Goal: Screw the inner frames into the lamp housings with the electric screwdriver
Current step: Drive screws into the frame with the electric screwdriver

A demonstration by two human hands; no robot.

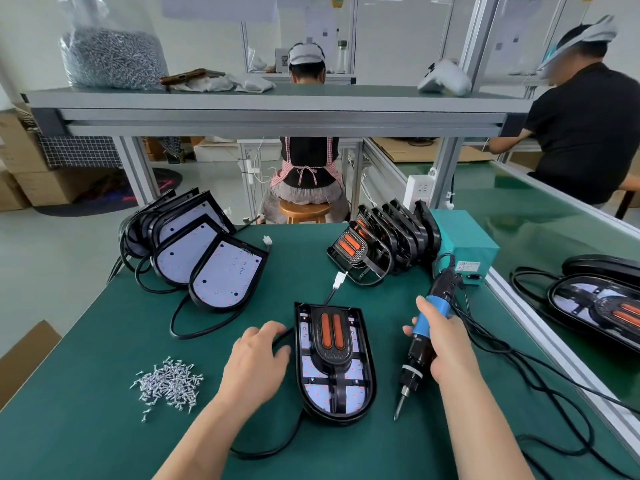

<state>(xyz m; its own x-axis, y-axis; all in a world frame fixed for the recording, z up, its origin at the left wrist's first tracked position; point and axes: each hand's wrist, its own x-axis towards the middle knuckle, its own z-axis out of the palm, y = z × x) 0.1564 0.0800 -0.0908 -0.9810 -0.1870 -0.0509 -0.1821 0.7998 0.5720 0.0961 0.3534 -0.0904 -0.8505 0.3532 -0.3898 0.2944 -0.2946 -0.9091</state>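
Housing [334, 403], one, with inner frame [330, 341] seated in it: flat on the bench [86, 438], centre, near the front edge, between the hands. Left hand [256, 362]: just left of the housing, fingers relaxed and loosely spread, gripping nothing, fingertips close to its left rim. Right hand [446, 344]: just right of the housing, closed round the screwdriver [420, 344], bit pointing down beside the housing's right rim, clear of it. Screws [169, 381]: loose heap, left of the left hand. Unfitted housings [207, 265]: stacked at the far left. Spare frames [381, 244]: row at the far edge.

Green-matted worktop [104, 427] — loose silver screws [169, 381] by its left edge, black D-shaped lamp housing [334, 362] centre-front, teal box [464, 240] far-right.
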